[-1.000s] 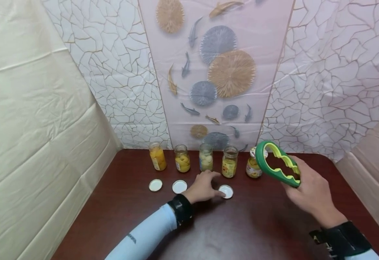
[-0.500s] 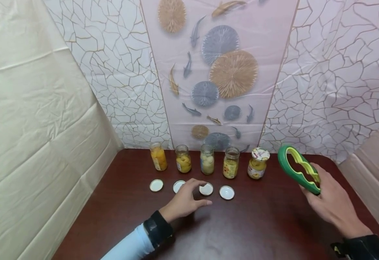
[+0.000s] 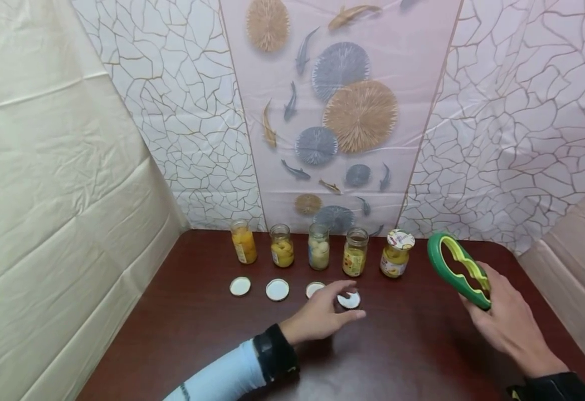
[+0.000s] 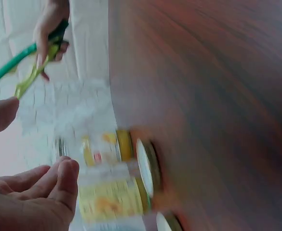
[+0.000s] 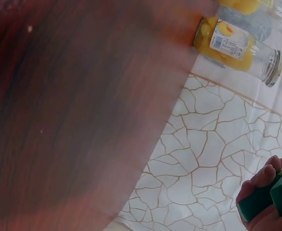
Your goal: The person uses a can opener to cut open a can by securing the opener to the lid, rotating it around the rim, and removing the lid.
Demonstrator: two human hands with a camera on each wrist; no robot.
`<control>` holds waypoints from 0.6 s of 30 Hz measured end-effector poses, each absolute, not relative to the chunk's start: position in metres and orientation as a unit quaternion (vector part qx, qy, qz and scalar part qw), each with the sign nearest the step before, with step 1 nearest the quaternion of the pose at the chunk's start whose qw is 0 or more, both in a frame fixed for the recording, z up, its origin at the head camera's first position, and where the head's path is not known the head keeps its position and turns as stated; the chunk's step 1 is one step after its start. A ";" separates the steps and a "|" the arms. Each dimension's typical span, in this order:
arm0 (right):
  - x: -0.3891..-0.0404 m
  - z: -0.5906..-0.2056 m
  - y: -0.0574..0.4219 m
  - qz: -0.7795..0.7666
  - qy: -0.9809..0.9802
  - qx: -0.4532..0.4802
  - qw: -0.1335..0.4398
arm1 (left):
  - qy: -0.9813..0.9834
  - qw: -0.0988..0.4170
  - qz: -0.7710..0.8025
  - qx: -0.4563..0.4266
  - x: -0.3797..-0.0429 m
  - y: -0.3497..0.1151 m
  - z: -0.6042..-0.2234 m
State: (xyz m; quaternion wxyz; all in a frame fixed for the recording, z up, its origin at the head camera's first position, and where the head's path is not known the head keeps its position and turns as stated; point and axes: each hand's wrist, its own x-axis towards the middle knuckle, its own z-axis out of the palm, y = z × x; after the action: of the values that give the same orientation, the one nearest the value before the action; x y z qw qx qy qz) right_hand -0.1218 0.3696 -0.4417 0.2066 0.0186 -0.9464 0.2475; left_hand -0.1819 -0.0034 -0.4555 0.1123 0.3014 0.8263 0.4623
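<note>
My right hand (image 3: 513, 317) grips a green multi-ring jar opener (image 3: 455, 270) by one end, raised to the right of the lidded jar (image 3: 395, 255). My left hand (image 3: 320, 314) has thumb and fingers spread apart, with nothing between them. It hovers by the rightmost loose lid (image 3: 350, 301), partly covering it and the neighbouring lid (image 3: 313, 288). In the left wrist view, the fingers stand apart from the upturned lid (image 4: 148, 167). The right wrist view has the lidded jar, yellow fruit inside, and the opener's green end in my fingers.
Several lidless jars stand in a row along the table's back: one with orange pieces (image 3: 244, 245), one yellow (image 3: 282, 248), one pale (image 3: 318, 249), one with a yellow label (image 3: 355, 255). Two more upturned lids (image 3: 240, 286) lie at left. A patterned cloth backs the dark table.
My left hand drew back left from the rightmost lid, then moved right to it again. My right hand carried the jar opener rightward, away from the lidded jar, then nearly stopped.
</note>
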 end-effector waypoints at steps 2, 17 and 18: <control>-0.121 -0.443 0.369 0.250 -0.945 0.023 0.210 | 0.819 0.133 0.464 0.309 -0.184 0.016 -0.454; -0.113 -0.440 0.365 0.272 -0.937 0.017 0.219 | 0.859 0.117 0.491 0.087 -0.253 0.153 -0.477; -0.112 -0.440 0.365 0.273 -0.936 0.016 0.220 | 0.853 0.110 0.506 0.070 -0.255 0.158 -0.479</control>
State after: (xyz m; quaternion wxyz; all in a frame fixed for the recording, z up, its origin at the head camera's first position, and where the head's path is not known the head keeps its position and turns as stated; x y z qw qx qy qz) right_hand -0.1123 0.3650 -0.4403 0.2198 0.0155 -0.9365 0.2728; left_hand -0.2554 0.1578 -0.4787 0.1102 0.0700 0.8525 0.5061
